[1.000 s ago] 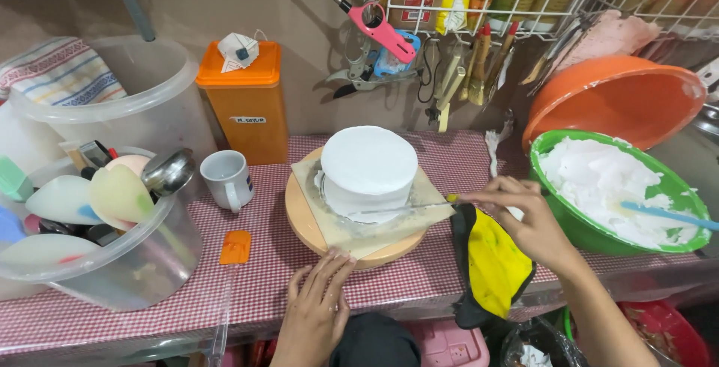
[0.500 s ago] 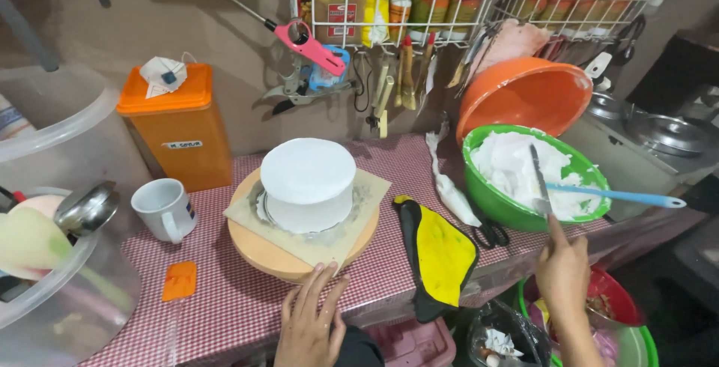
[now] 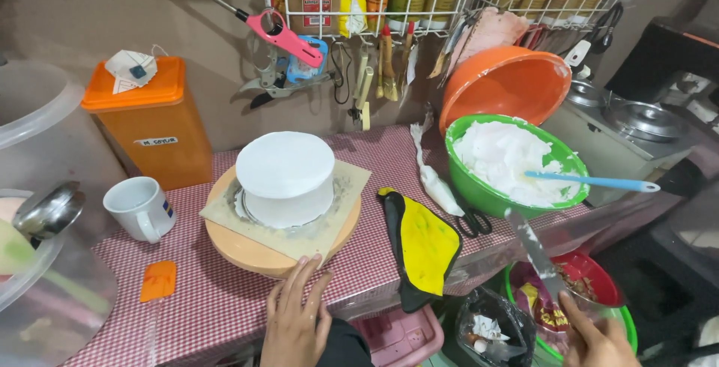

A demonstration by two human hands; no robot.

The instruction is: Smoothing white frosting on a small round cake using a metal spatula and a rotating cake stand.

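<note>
Two hands are in view. Left hand lies flat and empty on the checked tablecloth, fingertips touching the near rim of the turntable. On the turntable stands the white frosted cake, centre of the scene. Right hand grips a palette knife, blade raised at the near right, over the bins and apart from the green bowl of cream. Judged step: between smoothing passes. Returning the blade to the cake calls for a steady, level approach.

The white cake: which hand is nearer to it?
Left. The left hand rests just below the cake, at the turntable edge. The right hand, holding a spatula, is far right.
</note>
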